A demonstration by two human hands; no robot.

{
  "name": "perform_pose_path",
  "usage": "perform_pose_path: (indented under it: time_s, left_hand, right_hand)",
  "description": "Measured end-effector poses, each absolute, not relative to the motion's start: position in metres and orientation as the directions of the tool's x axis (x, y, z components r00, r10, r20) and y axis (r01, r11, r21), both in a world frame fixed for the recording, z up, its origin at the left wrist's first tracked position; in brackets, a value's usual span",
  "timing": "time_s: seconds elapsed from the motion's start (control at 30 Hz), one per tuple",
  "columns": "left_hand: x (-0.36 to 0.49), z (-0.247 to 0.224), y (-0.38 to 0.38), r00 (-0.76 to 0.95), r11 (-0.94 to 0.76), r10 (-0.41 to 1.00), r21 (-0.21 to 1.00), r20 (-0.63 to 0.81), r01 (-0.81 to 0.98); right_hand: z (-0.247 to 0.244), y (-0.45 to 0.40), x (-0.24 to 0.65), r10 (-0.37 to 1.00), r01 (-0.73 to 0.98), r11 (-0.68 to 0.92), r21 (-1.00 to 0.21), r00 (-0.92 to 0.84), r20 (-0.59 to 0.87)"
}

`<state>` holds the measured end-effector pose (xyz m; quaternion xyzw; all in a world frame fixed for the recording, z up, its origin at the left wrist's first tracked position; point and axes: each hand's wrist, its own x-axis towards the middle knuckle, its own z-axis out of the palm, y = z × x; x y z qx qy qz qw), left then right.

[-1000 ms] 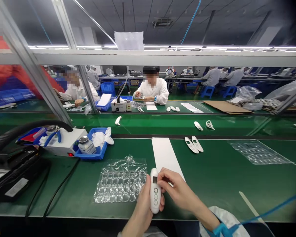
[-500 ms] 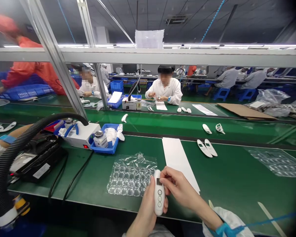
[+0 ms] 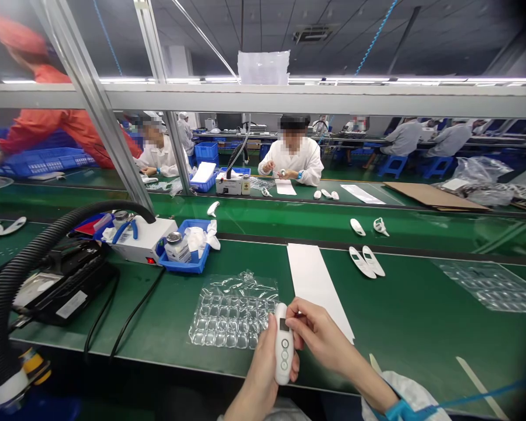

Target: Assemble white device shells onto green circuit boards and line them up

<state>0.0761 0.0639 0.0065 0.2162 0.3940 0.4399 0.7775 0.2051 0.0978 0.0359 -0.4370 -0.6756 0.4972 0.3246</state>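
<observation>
My left hand is wrapped round a white handheld device with a small dark display and round buttons down its front. The device stands nearly upright over the bench's near edge. At the display, the thumb and fingers of my right hand are pinched together against the device's upper right side. Whatever those fingertips pinch is too small to make out. Behind my left hand lies a clear plastic blister tray, partly covered by the hand. White paper lies beyond my right hand.
Two white shell parts lie on the bench, with more on the green belt. A blue bin holds a bottle and tissues. A black hose arches at left. Opposite, a person in white works.
The white parts on the belt have shifted left. A co-worker's forearm at the far left has gone out of view. My hands keep almost the same hold and position.
</observation>
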Motion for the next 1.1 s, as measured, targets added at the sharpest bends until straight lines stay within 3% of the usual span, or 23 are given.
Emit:
perform_pose_path:
  time_s: [0.43, 0.7, 0.83, 0.93, 1.1]
  left_hand:
    - [0.075, 0.003, 0.061, 0.311, 0.512, 0.859, 0.703, -0.407, -0.493]
    - [0.078, -0.004, 0.061, 0.241, 0.398, 0.915, 0.829, -0.325, -0.393]
    - [0.079, -0.009, 0.06, 0.205, 0.369, 0.928, 0.855, -0.312, -0.364]
    - [0.078, -0.011, 0.058, 0.197, 0.388, 0.921, 0.84, -0.337, -0.379]
    - [0.08, -0.01, 0.059, 0.16, 0.451, 0.893, 0.822, -0.421, -0.348]
  right_hand:
    - [0.035, 0.095, 0.208, 0.915, 0.344, 0.18, -0.921, -0.401, 0.029]
    - [0.033, 0.092, 0.205, 0.915, 0.355, 0.202, -0.913, -0.401, 0.046]
    - [0.031, 0.093, 0.206, 0.934, 0.283, 0.152, -0.947, -0.355, 0.044]
    - [0.034, 0.095, 0.208, 0.938, 0.197, 0.17, -0.966, -0.332, 0.097]
    - [0.038, 0.096, 0.205, 0.89, 0.264, 0.235, -0.935, -0.445, 0.098]
